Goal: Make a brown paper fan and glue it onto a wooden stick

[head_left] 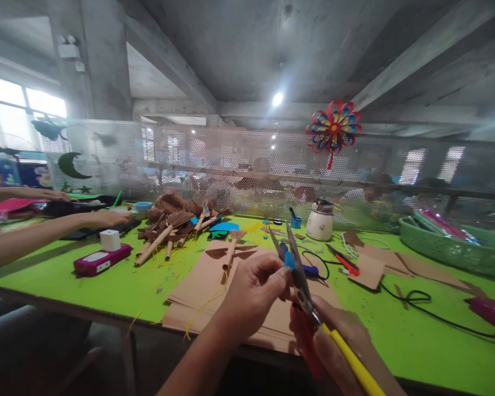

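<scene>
My left hand (249,286) pinches a small blue piece (289,260) between thumb and fingertips; I cannot tell if it is paper or foam. My right hand (342,330) is wrapped round a pair of scissors (302,278) with a yellow and a red handle. The scissor blades point up and stand apart, with the blue piece close against them. Below my hands lie brown paper sheets (190,291). On them rests a rolled brown paper figure (231,250) with a frayed top and yellow string.
Several brown paper figures (165,231) are heaped at the left, near a purple power strip (103,260). To the right lie a red cutter (346,261), a black cable (441,318) and a green basket (445,250). Another person's arms (53,234) reach in from the left.
</scene>
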`<act>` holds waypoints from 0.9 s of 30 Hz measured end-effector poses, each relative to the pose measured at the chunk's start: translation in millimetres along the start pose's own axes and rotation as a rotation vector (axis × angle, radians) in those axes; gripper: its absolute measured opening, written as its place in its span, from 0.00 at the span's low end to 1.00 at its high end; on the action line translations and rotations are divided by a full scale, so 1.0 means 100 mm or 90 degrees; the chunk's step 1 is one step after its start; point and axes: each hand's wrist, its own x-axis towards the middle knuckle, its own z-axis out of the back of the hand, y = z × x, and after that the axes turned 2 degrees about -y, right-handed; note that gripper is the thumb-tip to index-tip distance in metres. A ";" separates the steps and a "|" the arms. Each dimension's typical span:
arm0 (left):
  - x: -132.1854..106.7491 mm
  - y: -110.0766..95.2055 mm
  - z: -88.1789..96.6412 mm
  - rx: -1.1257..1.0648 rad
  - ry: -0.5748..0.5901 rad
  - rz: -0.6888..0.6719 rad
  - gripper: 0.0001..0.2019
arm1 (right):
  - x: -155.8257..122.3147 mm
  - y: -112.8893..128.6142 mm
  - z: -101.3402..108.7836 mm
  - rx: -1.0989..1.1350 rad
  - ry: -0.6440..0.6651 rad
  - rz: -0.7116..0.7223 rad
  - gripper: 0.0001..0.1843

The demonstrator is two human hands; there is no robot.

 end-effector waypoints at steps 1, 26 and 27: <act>0.00 0.00 0.00 -0.002 -0.001 0.001 0.13 | 0.00 -0.01 -0.01 -0.002 -0.002 0.013 0.30; 0.00 0.15 0.09 -0.010 0.027 0.026 0.13 | -0.01 -0.07 -0.04 -0.008 -0.013 0.037 0.27; 0.00 0.14 0.09 -0.017 0.030 0.026 0.13 | -0.02 -0.06 -0.04 -0.001 -0.006 0.034 0.27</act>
